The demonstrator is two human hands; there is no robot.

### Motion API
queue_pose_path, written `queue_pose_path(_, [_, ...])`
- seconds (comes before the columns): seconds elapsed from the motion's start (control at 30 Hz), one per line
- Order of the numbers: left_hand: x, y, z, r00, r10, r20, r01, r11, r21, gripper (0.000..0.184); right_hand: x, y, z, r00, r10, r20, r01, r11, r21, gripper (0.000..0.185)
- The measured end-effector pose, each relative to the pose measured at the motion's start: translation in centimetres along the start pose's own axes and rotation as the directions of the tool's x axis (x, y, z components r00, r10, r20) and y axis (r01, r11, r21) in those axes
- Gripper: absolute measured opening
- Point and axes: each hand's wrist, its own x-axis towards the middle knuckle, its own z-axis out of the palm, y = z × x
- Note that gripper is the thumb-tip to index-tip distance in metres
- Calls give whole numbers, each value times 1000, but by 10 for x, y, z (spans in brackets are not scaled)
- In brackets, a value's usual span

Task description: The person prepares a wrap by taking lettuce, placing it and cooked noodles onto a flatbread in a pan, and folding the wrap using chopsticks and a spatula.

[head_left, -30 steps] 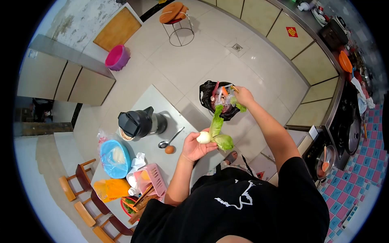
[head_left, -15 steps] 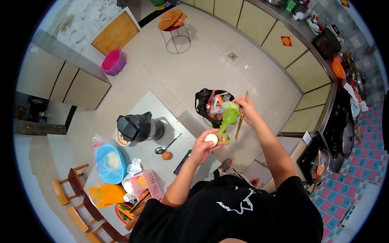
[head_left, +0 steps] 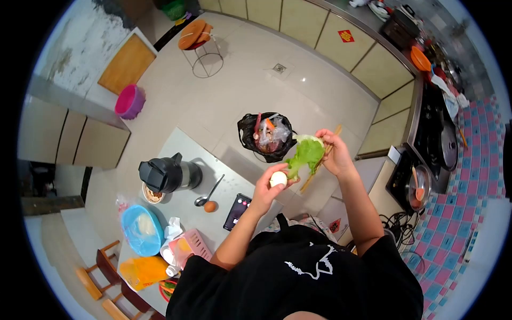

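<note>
From my feed, left hand (head_left: pixel 266 191) clamps a white round piece (head_left: pixel 278 179); right hand (head_left: pixel 336 153) grips lettuce (head_left: pixel 307 155) and chopsticks (head_left: pixel 306 184). Hands apart, lettuce between them, near the black bag (head_left: pixel 274 156).

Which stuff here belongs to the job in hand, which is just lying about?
Likely the job:
peeled-looking egg, in left hand
lettuce leaf and chopsticks, in right hand
possibly the black plastic bag

Apparently lying about:
brown egg
metal spoon
phone
black-lidded jug
blue basin
</note>
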Motion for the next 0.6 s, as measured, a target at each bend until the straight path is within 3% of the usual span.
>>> queue_pose_path(0.03, [-1,2,5,1000,-7,19,7,1000,14,48,-9,-3,-7,1000,-3,-13,4,997,73,18])
queue_pose_path(0.1, [-2,4,17,991,-117,67,129,966,-225,59,-29,-7,-23,999,-30,-37,36,986,162,20])
queue_pose_path(0.17, [-2,-2,25,982,-151,110,171,964,-202,61,-54,-10,-43,999,-19,-42,34,917,398,22])
queue_pose_path(0.27, [-4,-14,45,972,-198,128,219,960,-174,62,-104,-13,-72,996,11,-91,43,822,568,15])
queue_pose_path(0.43, [3,-45,89,900,-381,210,416,896,-158,58,-195,15,-136,951,-24,-310,237,700,673,14])
queue_pose_path(0.6, [6,-94,138,789,-532,305,590,796,-136,53,-301,67,-193,869,-13,-495,366,690,624,7])
